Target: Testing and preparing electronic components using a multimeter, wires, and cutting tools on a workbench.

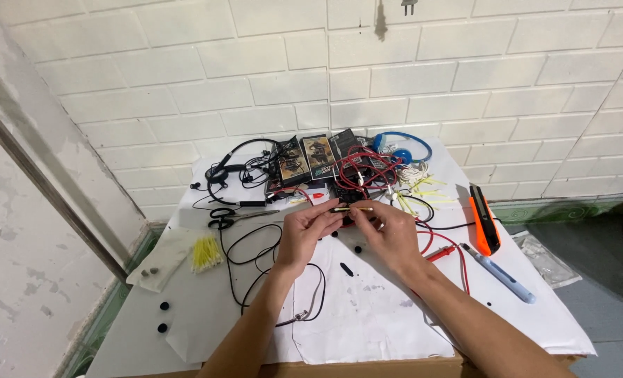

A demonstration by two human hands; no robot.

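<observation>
A thin stick-like part with a yellow tip (351, 208) was held level between both hands above the middle of the table (395, 329). The left hand (304, 234) was pinched on its left end, fingers curled in, palm turned toward the wearer. The right hand (388, 234) was pinched narrow near its right end, the other fingers folded over. What the part was exactly could not be told; too small.

A black cable (255, 262) was looped on the white paper just left of the left wrist. Black-handled scissors (222, 218) were laid further left, near a bundle of yellow ties (205, 253) on a clear plastic bag. Two small black caps (163, 316) were seen at the near left edge. Another small black piece (346, 269) was lying between the forearms.

Behind the hands, red test leads (367, 171) were tangled over a dark meter body. Black headphones (238, 168) were placed at the back left, blue headphones (406, 147) at the back right, small printed boxes (304, 159) between them. An orange and black tool (485, 220) and a blue-grey pen-shaped tool (500, 274) were laid well to the right. A white brick wall (430, 77) was behind the table.
</observation>
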